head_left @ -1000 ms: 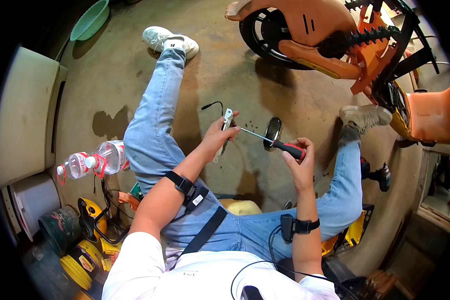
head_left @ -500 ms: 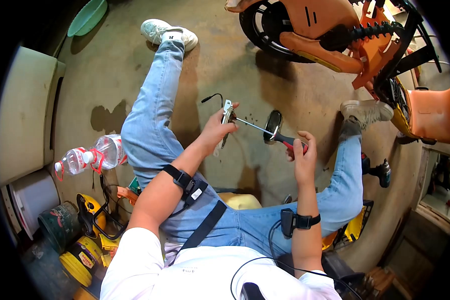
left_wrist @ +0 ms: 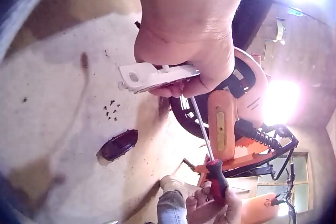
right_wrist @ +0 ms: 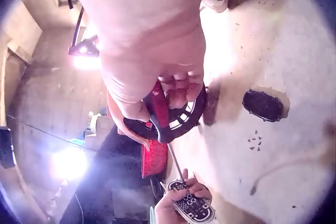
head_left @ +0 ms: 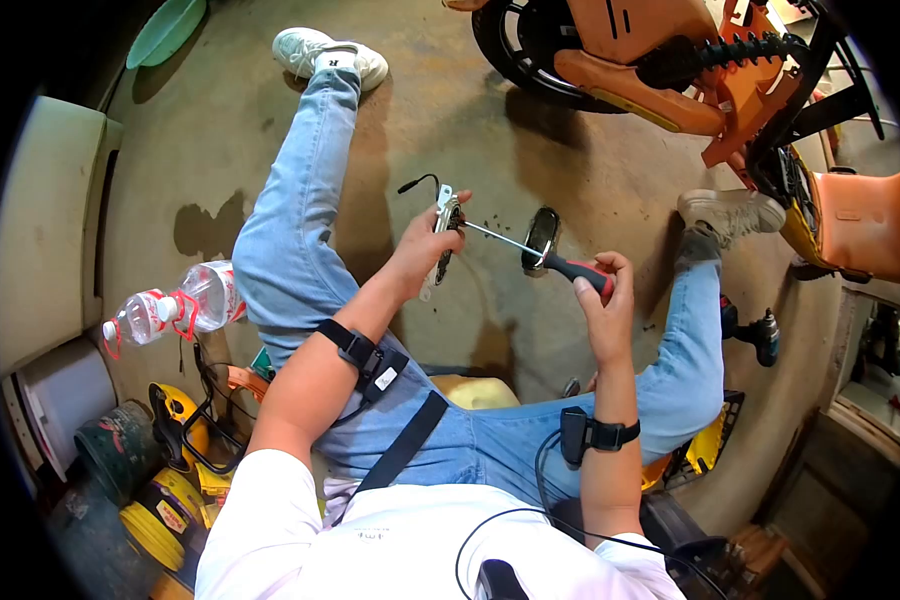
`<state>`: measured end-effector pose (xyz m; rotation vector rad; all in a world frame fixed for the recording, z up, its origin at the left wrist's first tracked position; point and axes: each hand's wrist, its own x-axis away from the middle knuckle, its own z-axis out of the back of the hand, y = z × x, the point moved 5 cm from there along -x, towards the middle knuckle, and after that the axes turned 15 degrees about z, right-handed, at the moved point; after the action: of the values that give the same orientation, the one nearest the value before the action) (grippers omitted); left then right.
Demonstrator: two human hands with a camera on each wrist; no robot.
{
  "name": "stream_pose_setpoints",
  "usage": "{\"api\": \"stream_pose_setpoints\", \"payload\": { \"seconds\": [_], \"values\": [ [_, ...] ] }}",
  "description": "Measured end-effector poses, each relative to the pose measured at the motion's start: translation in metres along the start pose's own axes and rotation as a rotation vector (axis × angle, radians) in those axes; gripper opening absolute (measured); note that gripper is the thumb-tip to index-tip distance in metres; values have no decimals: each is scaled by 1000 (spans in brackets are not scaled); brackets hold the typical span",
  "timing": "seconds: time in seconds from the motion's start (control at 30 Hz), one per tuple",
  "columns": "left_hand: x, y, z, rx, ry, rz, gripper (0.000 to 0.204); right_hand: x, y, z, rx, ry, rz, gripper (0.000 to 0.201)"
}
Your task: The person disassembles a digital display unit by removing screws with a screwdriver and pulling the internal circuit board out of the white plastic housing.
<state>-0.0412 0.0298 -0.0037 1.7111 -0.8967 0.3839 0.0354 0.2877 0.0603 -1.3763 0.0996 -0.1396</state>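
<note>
My left hand (head_left: 425, 252) grips a flat metal-edged part (head_left: 446, 232), which in the right wrist view shows a patterned oval face (right_wrist: 192, 203). A short black cable (head_left: 422, 181) stands out from its upper end. In my right hand (head_left: 608, 310) is a red and black screwdriver (head_left: 582, 274), its shaft pointing left. The tip meets the part near my left fingers; the exact contact is hidden. On the floor below lies a dark oval cover (head_left: 541, 238), with several small screws (right_wrist: 255, 140) near it.
An orange scooter (head_left: 660, 90) stands at upper right. Two plastic bottles (head_left: 210, 296) are at left, above yellow and black items (head_left: 175, 425). A drill (head_left: 765, 337) lies beyond the right leg, and a green basin (head_left: 166, 32) sits at upper left.
Both hands, with the part and the screwdriver, have shifted slightly left and up in the head view. The right fingers have changed their hold on the handle.
</note>
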Motion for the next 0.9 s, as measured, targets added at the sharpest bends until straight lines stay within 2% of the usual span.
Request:
{"api": "stream_pose_setpoints", "payload": {
  "seconds": [0.03,0.17,0.23,0.33,0.37,0.43,0.57,0.63,0.77,0.83,0.9],
  "values": [
    [0,0,0,-10,13,-3,72,0,-7,0,69,26,281,33],
    [0,-3,-1,4,-39,11,72,-2,-10,0,-57,48,248,32],
    [-1,-3,0,11,-22,7,72,1,1,4,-79,-5,-117,38],
    [-1,-2,2,-18,2,-7,72,3,-1,2,-94,-13,-182,38],
    [-1,-2,2,-16,2,-6,72,4,6,1,-93,-14,-183,38],
    [1,0,0,-14,-9,8,72,-2,-4,1,-3,36,272,32],
    [0,-3,0,-9,-23,3,72,-3,-10,-1,-94,42,211,29],
    [0,-2,0,-10,8,-2,72,1,5,2,-116,19,-168,31],
    [-1,-2,2,-5,-2,-3,67,0,4,3,-69,29,-55,30],
    [-2,-3,2,22,-32,25,66,-2,-6,1,-120,64,101,32],
    [-2,-2,2,82,-34,20,64,-2,-13,-1,-141,91,92,32]
  ]
}}
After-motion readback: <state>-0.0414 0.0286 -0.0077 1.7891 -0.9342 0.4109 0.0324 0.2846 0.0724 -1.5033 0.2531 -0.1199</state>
